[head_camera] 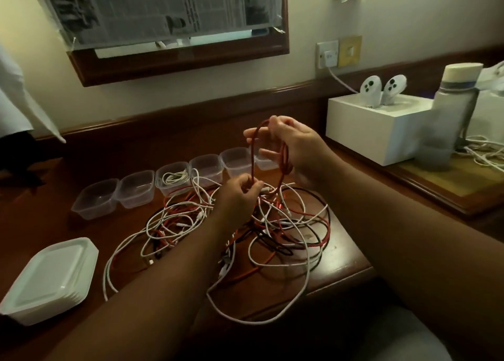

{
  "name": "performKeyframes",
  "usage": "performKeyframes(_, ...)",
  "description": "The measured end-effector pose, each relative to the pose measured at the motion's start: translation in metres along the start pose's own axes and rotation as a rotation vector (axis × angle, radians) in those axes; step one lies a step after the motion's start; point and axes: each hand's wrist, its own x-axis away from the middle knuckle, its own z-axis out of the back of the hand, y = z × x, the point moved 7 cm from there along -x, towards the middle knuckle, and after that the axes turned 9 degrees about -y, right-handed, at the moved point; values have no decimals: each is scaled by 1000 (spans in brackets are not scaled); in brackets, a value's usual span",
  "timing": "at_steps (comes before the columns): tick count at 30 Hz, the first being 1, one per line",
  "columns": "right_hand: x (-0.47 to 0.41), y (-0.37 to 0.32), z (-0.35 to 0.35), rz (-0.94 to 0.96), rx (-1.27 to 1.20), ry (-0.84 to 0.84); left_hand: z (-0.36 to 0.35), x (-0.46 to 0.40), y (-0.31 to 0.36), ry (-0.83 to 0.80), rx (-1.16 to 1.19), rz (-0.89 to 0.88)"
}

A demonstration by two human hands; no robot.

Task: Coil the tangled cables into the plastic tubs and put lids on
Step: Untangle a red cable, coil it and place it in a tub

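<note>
right hand (293, 145): raised above the desk, grip clamped on the top of a red cable (283, 156) loop; fingers curled round the strands, loop hung down from the grip.
left hand (240, 194): lower, just over the pile, grip pinched on the same red cable at the loop's lower end, directly below the right hand.
red cable: looped between the two grips, upper bend at the right fingers, tail ran down into the pile beneath the left hand.
cable pile (212, 229): white, red and black cables tangled on the desk (81, 224), below and around both hands; one white loop hung past the desk's front edge.
tubs (174, 179): six clear tubs in a row behind the pile, touching side by side; the right end of the row was partly hidden by the raised loop and right hand.
white cable (176, 175): coiled inside the third tub from left; other tubs looked bare.
lids (51, 279): white stack at the desk's front left, well apart from the tubs, none fitted.
white box (376, 131): right rear, on a side ledge, two white controllers (381, 88) stood in it.
bottle (450, 115): just right of the box, upright.
</note>
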Motion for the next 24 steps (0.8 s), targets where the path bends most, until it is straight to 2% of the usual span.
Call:
performKeyframes(3,6,-4,14,6,-438,37,-13,-6,1,-32,-153,-28)
performKeyframes(5,9,-6,28,3,-524,95,-20,-8,1,-59,-243,-32)
performKeyframes(6,10,-8,38,3,-461,134,-22,-9,0,-65,-264,-30)
performKeyframes(7,11,-10,47,-2,-291,170,-23,-11,1,-59,-271,-29)
performKeyframes(9,14,-16,61,-60,315,197,-19,-14,5,-11,-249,-56)
performKeyframes(11,17,-7,61,-234,862,77,-13,-18,15,42,-219,-110)
performKeyframes(13,23,15,58,-449,1118,-108,-10,-21,30,78,-220,-181)
performKeyframes(15,28,27,56,-522,1194,-203,-9,-25,40,101,-219,-232)
performKeyframes(18,25,18,49,-360,1008,-179,-12,-33,38,108,-186,-202)
performKeyframes(22,26,-27,66,78,573,176,-35,-33,18,-25,-137,-47)
performKeyframes(24,28,-38,74,162,396,257,-44,-31,3,-74,-135,36)
